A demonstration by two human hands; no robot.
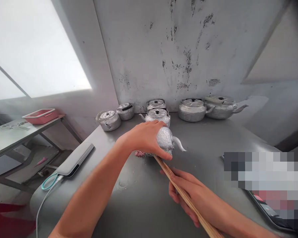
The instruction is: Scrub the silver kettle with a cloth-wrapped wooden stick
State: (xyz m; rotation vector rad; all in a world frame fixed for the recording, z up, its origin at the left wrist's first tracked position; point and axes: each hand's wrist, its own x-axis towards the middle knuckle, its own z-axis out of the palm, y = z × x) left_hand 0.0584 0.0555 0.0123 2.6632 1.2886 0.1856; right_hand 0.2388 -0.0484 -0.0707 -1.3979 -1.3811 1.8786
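The left hand [149, 137] hides much of the silver kettle [164, 136]; where the wooden stick [186, 197] ends beneath cannot be told, and its near end is cut off. Pixelation hides most of the right-hand device [270, 211]. Bits [13, 125] on the left side table [0, 147] are too small to identify.

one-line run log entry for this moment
left hand: grasping silver kettle, spout pointing down | right hand: gripping wooden stick | other kettles: standing near wall

Frontmost kettle [164, 136] is mottled silver; stick [186, 198] is pale tan with streaked grain; counter [139, 205] is plain grey. Basket [43, 118] is pink with a white rim. Wall [144, 49] is pale grey with black blotches; cord loop [43, 184] is turquoise, cable [61, 178] white.
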